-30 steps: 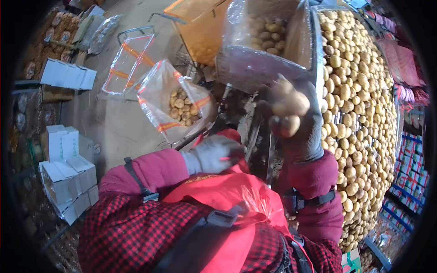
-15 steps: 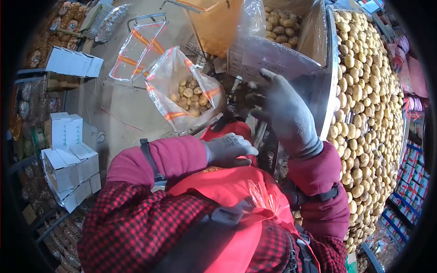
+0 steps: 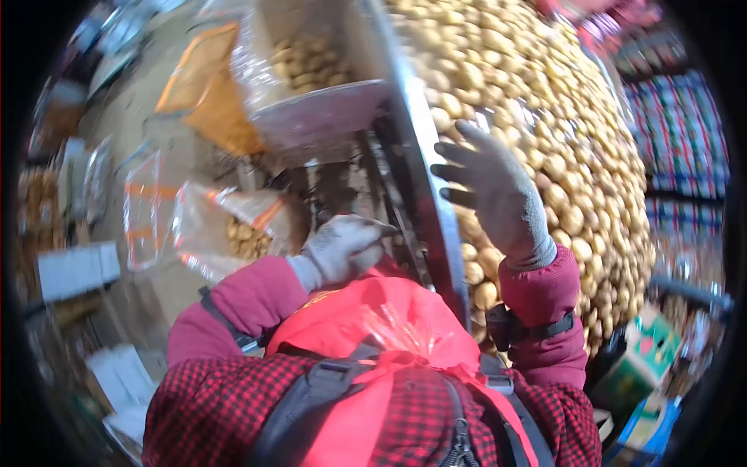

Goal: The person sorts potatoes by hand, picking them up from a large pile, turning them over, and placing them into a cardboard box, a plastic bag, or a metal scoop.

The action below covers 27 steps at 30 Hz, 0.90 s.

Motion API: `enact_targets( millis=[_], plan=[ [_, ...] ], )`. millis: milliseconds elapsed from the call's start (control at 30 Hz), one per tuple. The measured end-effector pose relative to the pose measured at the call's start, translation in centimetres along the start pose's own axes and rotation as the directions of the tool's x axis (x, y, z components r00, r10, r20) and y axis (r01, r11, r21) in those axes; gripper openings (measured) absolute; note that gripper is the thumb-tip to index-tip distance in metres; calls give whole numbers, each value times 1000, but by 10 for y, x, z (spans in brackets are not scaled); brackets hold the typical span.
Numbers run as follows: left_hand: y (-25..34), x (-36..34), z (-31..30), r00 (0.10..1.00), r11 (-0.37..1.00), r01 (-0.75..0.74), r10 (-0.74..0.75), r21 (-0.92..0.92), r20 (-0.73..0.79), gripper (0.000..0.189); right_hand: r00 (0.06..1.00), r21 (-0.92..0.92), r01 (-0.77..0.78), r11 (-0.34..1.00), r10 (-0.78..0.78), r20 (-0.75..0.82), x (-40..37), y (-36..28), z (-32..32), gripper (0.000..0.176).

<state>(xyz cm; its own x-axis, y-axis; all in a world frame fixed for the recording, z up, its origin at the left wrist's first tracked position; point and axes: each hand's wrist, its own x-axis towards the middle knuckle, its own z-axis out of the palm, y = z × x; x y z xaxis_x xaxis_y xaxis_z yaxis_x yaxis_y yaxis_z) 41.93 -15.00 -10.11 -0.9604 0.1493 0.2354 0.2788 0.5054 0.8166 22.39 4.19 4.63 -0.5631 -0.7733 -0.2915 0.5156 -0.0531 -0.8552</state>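
My right hand (image 3: 498, 191), in a grey glove, is held over the near edge of a large heap of potatoes (image 3: 576, 210). Its fingers are spread and it holds nothing. In front of the red apron (image 3: 373, 311) is my left hand (image 3: 342, 247), gloved too, loosely bent with its fingers pointing right; nothing shows in it. Beyond that hand, to the left, a clear plastic bag (image 3: 198, 226) with orange stripes stands with its mouth apart. Some potatoes (image 3: 247, 237) lie inside the bag. The picture is somewhat blurred.
A metal rim (image 3: 426, 148) borders the potato heap. Ahead stands a plastic-lined box (image 3: 323, 117) with potatoes in it, beside an orange bag (image 3: 222, 101). White cartons (image 3: 78, 271) are at the left. A green box (image 3: 646, 362) sits at the lower right.
The view has swung right, bringing more of the potato heap in. My right hand has gone from in front of the box to over the heap, its fingers spreading. My left hand stays near the apron.
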Motion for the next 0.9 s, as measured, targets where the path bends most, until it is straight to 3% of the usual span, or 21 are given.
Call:
enact_targets(
  millis=[33,100,133,167,267,300,367,433,500,567,700,800,900],
  plan=[
    [-1,9,-4,1000,999,-13,13,33,-20,30,994,-46,54,997,-58,-92,-16,-9,-16,55],
    [3,26,-5,993,999,-50,49,-5,-103,31,905,-357,105,928,-238,-352,-51,-25,-38,53],
    [7,34,-8,988,998,-67,67,6,-136,31,869,-467,85,880,-295,-397,-71,-26,-51,58],
    [12,42,-12,991,996,-85,84,-1,-107,31,856,-551,104,828,-356,-374,-91,-22,-65,64],
    [22,69,-17,957,973,-207,223,103,-183,30,808,-812,-161,561,-398,-435,-148,-2,-75,71],
    [27,79,-18,958,971,-217,232,99,-167,30,794,-807,-188,560,-397,-460,-163,10,-73,76],
    [38,97,-18,920,913,-358,381,194,-92,33,803,-878,-322,354,-389,-451,-187,35,-71,82],
    [39,104,-8,922,904,-378,387,199,-6,42,828,-935,-296,197,-435,-354,-193,50,-64,89],
    [39,111,6,855,832,-508,517,223,19,44,832,-933,-344,102,-428,-354,-188,61,-56,93],
    [48,118,12,839,802,-543,504,249,206,45,836,-932,-361,33,-431,-340,-179,56,-54,92],
    [56,160,50,729,725,-667,589,169,350,56,810,-944,-320,79,-493,-316,-152,58,-67,91],
    [70,182,60,783,820,-554,455,144,425,88,747,-928,-344,144,-556,-364,-133,61,-82,93],
    [63,187,63,797,834,-524,409,172,446,91,784,-907,-369,202,-456,-420,-121,54,-92,95]
  ],
)
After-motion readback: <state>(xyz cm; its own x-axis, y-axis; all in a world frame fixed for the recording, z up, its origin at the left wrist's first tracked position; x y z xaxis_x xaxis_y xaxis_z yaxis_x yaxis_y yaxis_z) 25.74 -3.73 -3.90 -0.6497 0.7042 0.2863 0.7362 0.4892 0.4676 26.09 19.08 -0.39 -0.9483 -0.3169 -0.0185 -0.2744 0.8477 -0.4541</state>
